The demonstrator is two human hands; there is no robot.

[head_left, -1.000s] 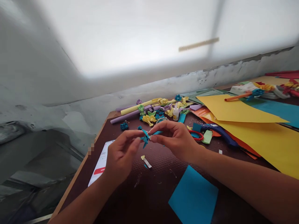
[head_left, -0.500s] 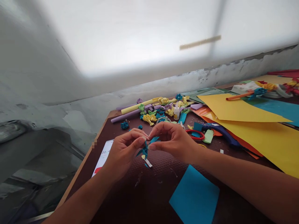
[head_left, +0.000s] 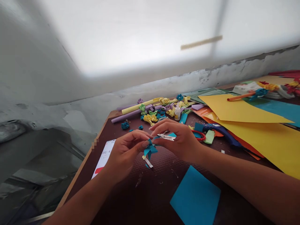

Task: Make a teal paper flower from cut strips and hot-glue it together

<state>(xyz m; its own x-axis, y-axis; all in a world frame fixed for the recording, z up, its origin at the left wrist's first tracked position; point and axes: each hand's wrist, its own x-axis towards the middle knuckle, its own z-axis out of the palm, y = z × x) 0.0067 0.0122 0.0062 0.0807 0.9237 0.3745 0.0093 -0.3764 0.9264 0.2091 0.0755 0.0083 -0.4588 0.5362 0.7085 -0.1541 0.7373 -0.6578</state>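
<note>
A small blue paper flower [head_left: 150, 150] with pointed petals is held above the brown tabletop. My left hand [head_left: 126, 148] pinches it between thumb and fingers from the left. On the other side, my right hand [head_left: 179, 140] has its thumb and fingertips closed at one petal, the fingers arched over it. Scissors with red handles [head_left: 199, 135] lie on the table, partly hidden behind my right hand, their blades showing between its thumb and fingers. Close in front lies a blue sheet of paper [head_left: 195, 197].
At the left edge rests a phone [head_left: 103, 157] showing a timer. Behind my hands are rolled paper tubes [head_left: 131, 115], crumpled paper flowers [head_left: 151, 118] and a glue bottle [head_left: 177, 112]. Yellow sheets [head_left: 243, 111] and a dark blue-handled tool [head_left: 225, 136] lie right.
The flower has turned so its petals face me more and has shifted slightly right. My right fingers have changed their hold and lifted, exposing the scissor blades.
</note>
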